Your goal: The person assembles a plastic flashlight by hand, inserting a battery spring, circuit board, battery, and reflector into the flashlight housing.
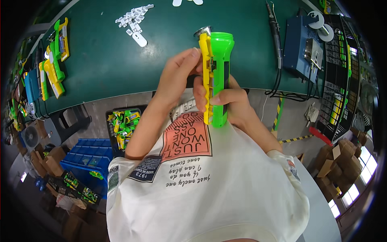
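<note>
I hold a torch with two shell halves upright in front of my chest, over the table's near edge. Its green half [221, 52] has a wide flared head, and the yellow half [206, 76] stands along its left side, with small inner parts showing between them. A shiny silver reflector [202, 31] sticks out at the top of the yellow half. My right hand [237, 103] is closed around the lower body, thumb across the green side and fingers at the yellow edge. My left hand [176, 74] is closed at the yellow half's upper left, its fingertips partly hidden behind.
Small white pieces [135, 20] lie on the green table [169, 24]. Several green and yellow shells [52, 70] lie at left. A soldering iron [275, 36] and blue station [300, 48] stand right, beside a black wire rack [334, 76]. Below left are a parts bin [109, 127] and blue crates [86, 155].
</note>
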Demonstrator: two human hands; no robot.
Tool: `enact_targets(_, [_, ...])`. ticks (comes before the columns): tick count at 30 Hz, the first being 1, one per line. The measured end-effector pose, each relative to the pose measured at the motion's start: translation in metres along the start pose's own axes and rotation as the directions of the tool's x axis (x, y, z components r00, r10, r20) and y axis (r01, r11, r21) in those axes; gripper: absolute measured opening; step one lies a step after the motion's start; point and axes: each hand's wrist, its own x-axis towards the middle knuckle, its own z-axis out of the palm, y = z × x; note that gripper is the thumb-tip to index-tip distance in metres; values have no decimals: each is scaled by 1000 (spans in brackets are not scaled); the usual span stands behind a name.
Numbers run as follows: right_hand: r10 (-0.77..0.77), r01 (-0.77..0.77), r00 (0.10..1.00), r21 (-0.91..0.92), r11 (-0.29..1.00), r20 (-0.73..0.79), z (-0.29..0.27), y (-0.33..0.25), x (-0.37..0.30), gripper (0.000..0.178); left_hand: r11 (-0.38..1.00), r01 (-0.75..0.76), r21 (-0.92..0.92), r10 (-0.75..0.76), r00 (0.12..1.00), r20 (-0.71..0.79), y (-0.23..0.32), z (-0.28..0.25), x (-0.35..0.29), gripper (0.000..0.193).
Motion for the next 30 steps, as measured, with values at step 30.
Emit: enact_targets(30, [-152, 154, 981, 14, 988, -125, -43, -3, 0, 65, 164, -4, 986, 597, 797, -97, 79, -72, 35, 10])
